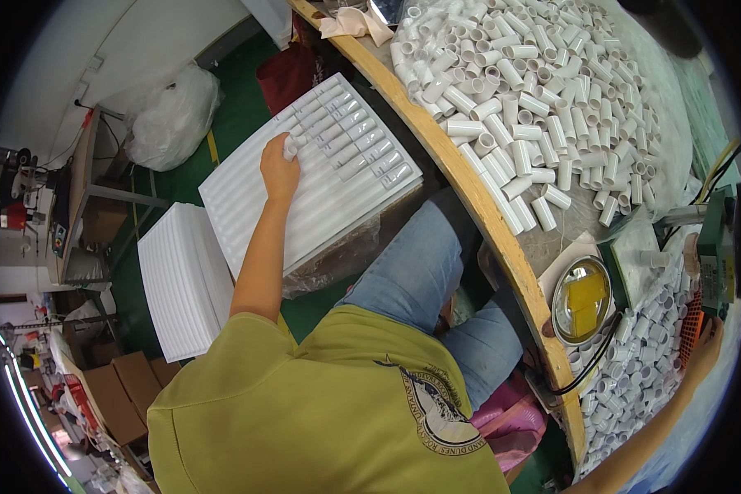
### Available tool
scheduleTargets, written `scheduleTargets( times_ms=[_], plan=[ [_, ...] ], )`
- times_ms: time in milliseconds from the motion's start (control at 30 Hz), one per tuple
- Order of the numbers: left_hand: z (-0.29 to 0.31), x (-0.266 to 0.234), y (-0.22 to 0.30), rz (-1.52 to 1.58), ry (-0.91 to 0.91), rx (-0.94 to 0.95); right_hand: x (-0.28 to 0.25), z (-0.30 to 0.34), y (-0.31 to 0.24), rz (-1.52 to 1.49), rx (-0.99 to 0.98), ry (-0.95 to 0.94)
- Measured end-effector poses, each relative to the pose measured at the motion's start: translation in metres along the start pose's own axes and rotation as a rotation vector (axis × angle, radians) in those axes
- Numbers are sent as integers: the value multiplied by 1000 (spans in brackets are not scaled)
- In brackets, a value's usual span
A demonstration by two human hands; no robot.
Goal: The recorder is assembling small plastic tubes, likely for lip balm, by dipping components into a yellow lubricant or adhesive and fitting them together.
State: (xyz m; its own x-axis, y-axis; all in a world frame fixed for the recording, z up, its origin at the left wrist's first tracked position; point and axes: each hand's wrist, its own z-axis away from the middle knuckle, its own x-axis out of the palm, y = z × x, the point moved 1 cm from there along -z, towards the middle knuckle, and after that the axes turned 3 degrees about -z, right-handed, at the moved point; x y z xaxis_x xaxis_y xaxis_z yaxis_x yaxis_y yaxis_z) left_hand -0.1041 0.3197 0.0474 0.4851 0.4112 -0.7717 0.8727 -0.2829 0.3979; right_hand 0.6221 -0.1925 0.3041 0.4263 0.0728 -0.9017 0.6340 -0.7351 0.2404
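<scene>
My left hand [280, 171] is closed around a short white plastic tube [293, 147] over a white ridged foam tray [251, 185]. Printed white tubes [356, 136] lie in rows in the tray's grooves, just beyond that hand. At the far right, my right hand [703, 352] is beside an orange perforated piece [692, 329], below a green machine [716, 255]. Its fingers are partly hidden near the dark rim of the view. Many small white plastic pieces [634, 379] lie around and under my right forearm.
A large heap of white tubes [543, 90] covers the bench, which has a wooden edge [469, 193]. A round metal dish [561, 309] holds a yellow sponge-like block [586, 305]. Stacked white ridged trays [181, 280] stand at left. A clear plastic bag [173, 119] lies behind.
</scene>
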Motion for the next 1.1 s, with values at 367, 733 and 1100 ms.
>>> scheduleTargets(
  times_ms=[367,733,1100],
  plan=[
    [16,40,-31,134,-284,38,-47,88,-146,-825,387,75],
    [-13,-9,146,122,76,268,-58,129,-304,-836,-153,-62],
    [43,-18,390,310,-678,1077,-53,129,-308,-953,-79,11]
  ],
)
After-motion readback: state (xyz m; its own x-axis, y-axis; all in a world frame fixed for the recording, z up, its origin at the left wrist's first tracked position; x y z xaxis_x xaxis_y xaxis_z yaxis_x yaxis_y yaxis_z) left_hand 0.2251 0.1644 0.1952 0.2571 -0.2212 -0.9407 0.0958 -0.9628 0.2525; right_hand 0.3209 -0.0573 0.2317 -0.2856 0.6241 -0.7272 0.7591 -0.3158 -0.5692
